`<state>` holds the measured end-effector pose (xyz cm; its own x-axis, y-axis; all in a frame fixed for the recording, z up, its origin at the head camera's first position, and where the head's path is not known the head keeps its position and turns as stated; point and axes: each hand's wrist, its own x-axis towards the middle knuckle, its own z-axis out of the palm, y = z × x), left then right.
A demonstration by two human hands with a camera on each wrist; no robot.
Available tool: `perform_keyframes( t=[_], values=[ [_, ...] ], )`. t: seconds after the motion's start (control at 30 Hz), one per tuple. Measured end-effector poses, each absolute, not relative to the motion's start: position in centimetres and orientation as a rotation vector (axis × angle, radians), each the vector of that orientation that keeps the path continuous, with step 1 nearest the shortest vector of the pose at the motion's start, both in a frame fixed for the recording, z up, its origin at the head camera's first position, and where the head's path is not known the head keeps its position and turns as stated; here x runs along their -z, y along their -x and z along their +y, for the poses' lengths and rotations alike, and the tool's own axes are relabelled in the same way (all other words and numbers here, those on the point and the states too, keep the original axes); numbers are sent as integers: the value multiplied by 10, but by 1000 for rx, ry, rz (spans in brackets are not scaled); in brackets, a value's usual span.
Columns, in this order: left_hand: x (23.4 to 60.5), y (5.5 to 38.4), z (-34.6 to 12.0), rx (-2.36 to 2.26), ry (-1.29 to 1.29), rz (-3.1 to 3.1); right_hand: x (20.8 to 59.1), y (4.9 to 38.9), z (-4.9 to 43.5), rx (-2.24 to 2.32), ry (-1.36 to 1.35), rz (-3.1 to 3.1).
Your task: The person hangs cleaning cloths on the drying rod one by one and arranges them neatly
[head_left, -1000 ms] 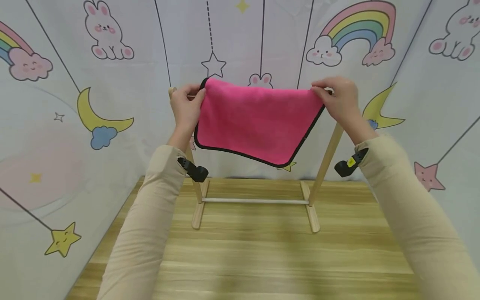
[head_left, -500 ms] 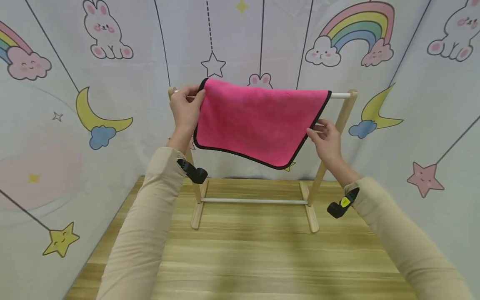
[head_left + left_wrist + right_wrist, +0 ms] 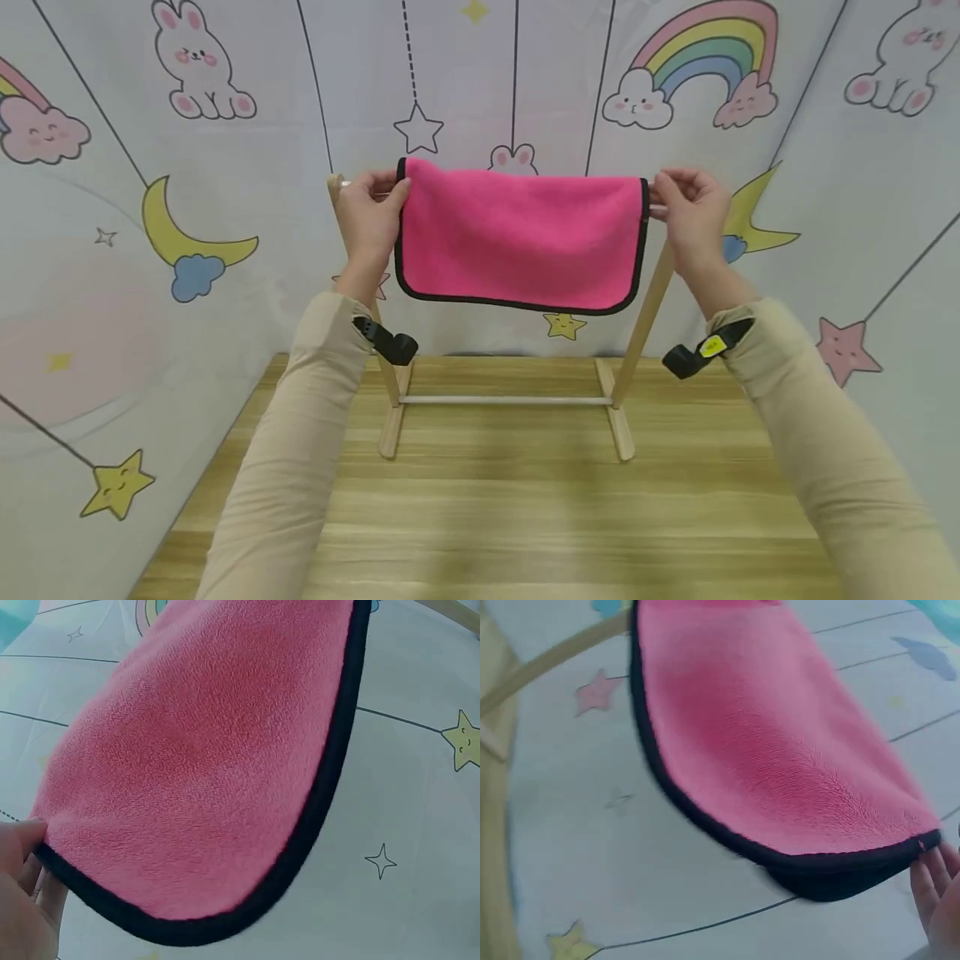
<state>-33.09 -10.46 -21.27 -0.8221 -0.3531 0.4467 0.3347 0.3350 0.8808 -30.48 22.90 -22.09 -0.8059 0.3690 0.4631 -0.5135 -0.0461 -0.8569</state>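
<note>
A pink plush towel (image 3: 517, 237) with black edging hangs folded over the top bar of a wooden rack (image 3: 647, 321). My left hand (image 3: 371, 212) pinches the towel's upper left edge; in the left wrist view, its thumb (image 3: 30, 831) lies on the front of the cloth and the fingers are behind. At the upper right edge is my right hand (image 3: 696, 212). Its fingers (image 3: 928, 881) reach straight to the black edging, and its thumb appears off the cloth. In the right wrist view, a second black-edged layer shows below the front one. The towel covers most of the top bar.
The rack's feet (image 3: 619, 421) stand on a wood-grain surface (image 3: 480, 517), joined by a low white bar (image 3: 506, 400). Close behind and along both sides hangs a white backdrop (image 3: 285, 275) printed with rabbits, stars, moons and rainbows.
My right hand let go of the top right corner, dropped to the side edge, then rose again. The towel's right side now hangs straighter, its lower right corner higher. My left hand stayed put.
</note>
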Motion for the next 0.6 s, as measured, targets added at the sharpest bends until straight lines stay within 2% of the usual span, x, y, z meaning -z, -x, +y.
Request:
perform_keyframes(
  t=[0.3,0.6],
  values=[
    [219,326,-105,1575,17,-2017,294,299,226,-1852,-195,-2070],
    [227,323,-104,1613,55,-1956,308,308,231,-1636,-151,-2233]
  ],
)
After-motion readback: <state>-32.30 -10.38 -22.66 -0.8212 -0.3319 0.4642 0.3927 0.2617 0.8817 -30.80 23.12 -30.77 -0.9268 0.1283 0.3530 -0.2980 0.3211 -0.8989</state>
